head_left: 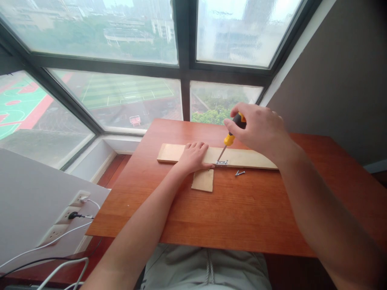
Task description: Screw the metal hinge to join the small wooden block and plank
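Observation:
A long pale wooden board [244, 157] lies across the table. My left hand [195, 156] rests flat on it, fingers spread, the thumb reaching toward a small metal hinge-like bracket [222, 162] at the board's near edge. My right hand [256, 125] is wrapped round the handle of a yellow and black screwdriver [229, 139]. The screwdriver slants down to the left, and its tip meets the left end of the bracket. Below my left thumb lies a small square wooden piece [203, 181]. Whether the tip sits in a screw head is too small to tell.
Loose screws [240, 173] lie on the reddish-brown table [236, 217] right of the square piece. Windows [127, 96] rise behind the table's far edge, with a grey wall [338, 80] at the right. Wall sockets [68, 214] with cables are at the lower left.

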The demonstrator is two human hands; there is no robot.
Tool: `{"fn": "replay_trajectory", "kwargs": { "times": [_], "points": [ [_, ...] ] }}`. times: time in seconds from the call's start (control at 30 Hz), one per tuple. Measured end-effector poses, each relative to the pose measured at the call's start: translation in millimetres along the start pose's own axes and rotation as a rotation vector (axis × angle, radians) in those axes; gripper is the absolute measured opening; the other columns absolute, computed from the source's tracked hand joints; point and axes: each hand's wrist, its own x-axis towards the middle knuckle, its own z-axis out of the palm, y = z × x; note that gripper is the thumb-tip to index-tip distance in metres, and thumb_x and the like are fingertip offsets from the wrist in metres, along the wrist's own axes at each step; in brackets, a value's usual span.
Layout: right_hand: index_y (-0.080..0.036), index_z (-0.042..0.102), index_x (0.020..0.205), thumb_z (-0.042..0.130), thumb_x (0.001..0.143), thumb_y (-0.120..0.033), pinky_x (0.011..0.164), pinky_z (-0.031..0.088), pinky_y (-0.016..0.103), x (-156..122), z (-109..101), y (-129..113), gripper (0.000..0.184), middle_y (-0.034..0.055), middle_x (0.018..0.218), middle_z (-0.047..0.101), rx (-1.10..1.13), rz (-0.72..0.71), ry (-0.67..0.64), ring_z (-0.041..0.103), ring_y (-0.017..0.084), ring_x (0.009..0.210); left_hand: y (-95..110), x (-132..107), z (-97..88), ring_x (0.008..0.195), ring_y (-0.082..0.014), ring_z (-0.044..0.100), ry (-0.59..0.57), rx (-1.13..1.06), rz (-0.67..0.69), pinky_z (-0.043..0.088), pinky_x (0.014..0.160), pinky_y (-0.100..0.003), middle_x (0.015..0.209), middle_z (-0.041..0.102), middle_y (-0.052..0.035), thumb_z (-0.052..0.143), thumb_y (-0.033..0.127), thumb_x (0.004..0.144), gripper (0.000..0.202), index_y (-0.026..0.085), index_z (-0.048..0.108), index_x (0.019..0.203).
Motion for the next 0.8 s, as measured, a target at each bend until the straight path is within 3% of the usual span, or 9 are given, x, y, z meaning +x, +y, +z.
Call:
{"fn": "replay_trajectory", "kwargs": {
  "times": [0.13,0.27,0.4,0.57,0.63,0.7,0.8],
  "points": [
    [-0.024,0.064,0.098,0.049,0.09,-0.037,0.062,0.036,0.034,1.7,0.5,-0.4,0.021,0.0061,0.087,0.07,0.013,-0.02,-0.025,0.061,0.024,0.076,-1.1,-0.1,-0.1,0.12,-0.0334,0.052,0.005,-0.007,-0.001,0.036,0.099,-0.043,0.129,0.056,-0.0123,0.061,0.074,0.077,0.069,0.023,0.049,0.123],
    [-0.023,0.063,0.105,0.055,0.078,-0.022,0.064,0.04,0.033,2.2,-2.0,2.4,0.028,0.0054,0.102,0.071,0.112,-0.086,-0.053,0.062,0.023,0.085,-2.6,-0.2,0.9,0.121,-0.0335,0.051,0.011,-0.01,0.004,0.036,0.101,-0.044,0.13,0.056,-0.0124,0.062,0.074,0.076,0.071,0.024,0.049,0.125],
    [-0.023,0.063,0.102,0.055,0.071,-0.016,0.065,0.041,0.031,2.5,-4.0,5.3,0.033,0.0039,0.101,0.069,0.148,-0.153,-0.101,0.061,0.021,0.082,-3.7,0.1,1.4,0.119,-0.0335,0.052,0.012,-0.006,-0.002,0.036,0.1,-0.043,0.13,0.056,-0.0123,0.064,0.074,0.074,0.073,0.024,0.049,0.125],
    [-0.023,0.064,0.092,0.057,0.083,-0.031,0.064,0.039,0.032,2.6,-4.0,2.6,0.014,0.0033,0.087,0.067,0.167,-0.16,-0.081,0.058,0.02,0.075,-4.4,0.5,0.9,0.12,-0.0337,0.052,0.008,-0.003,-0.005,0.036,0.101,-0.044,0.131,0.056,-0.0124,0.066,0.074,0.073,0.076,0.024,0.049,0.127],
    [-0.022,0.062,0.085,0.052,0.09,-0.037,0.064,0.039,0.033,3.0,-2.7,1.7,0.018,0.0031,0.079,0.066,0.185,-0.15,-0.067,0.056,0.019,0.071,-4.8,0.8,0.8,0.12,-0.0337,0.052,0.01,-0.004,-0.005,0.036,0.101,-0.044,0.131,0.056,-0.0125,0.066,0.074,0.073,0.076,0.023,0.049,0.127],
    [-0.022,0.062,0.086,0.047,0.093,-0.032,0.067,0.04,0.033,3.1,-1.5,2.0,0.019,0.0038,0.08,0.066,0.222,-0.176,-0.054,0.057,0.019,0.073,-5.4,1.0,1.1,0.12,-0.0337,0.052,0.008,-0.007,-0.006,0.036,0.101,-0.044,0.131,0.055,-0.0125,0.065,0.075,0.073,0.076,0.023,0.049,0.128],
    [-0.021,0.061,0.103,0.048,0.088,-0.02,0.073,0.043,0.033,1.5,-1.7,3.8,0.02,0.0059,0.099,0.068,0.304,-0.243,-0.079,0.059,0.019,0.081,-7.0,1.3,2.1,0.121,-0.0338,0.051,0.014,-0.01,-0.001,0.036,0.102,-0.044,0.131,0.055,-0.0126,0.064,0.075,0.073,0.077,0.023,0.048,0.128]
  ]
}}
